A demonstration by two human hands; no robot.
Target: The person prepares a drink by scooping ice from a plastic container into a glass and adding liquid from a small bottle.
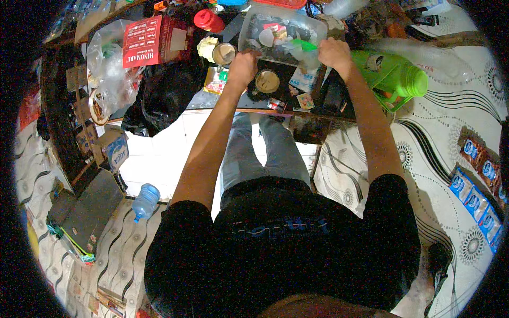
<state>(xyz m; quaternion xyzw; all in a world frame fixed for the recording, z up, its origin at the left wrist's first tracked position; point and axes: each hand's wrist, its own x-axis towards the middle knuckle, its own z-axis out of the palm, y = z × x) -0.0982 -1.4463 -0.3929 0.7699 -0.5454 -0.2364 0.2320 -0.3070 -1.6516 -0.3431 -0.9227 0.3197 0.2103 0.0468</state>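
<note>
In front of me stands a clear plastic tub (274, 57) with a red-and-white packet (274, 30), a bright green item (304, 44) and other small things in it. My left hand (243, 69) is closed at its near left corner, and my right hand (335, 55) grips the near right corner. Beside my left hand is a glass mug of milky brown drink (224, 54). A second such mug (267, 82) stands between my arms, just below the tub. Nearby lie white packets with blue print (303, 78) and a small card-like packet (305, 101). My fingertips are mostly hidden.
A red printed box (142, 41), clear plastic bag (113, 69) and black plastic bag (169, 95) crowd the left. Behind stands a red bottle (208, 20). A green plastic jug (389, 77) lies near my right forearm. Sachet strips (477, 202) hang far right; a water gallon (146, 200) is lower left.
</note>
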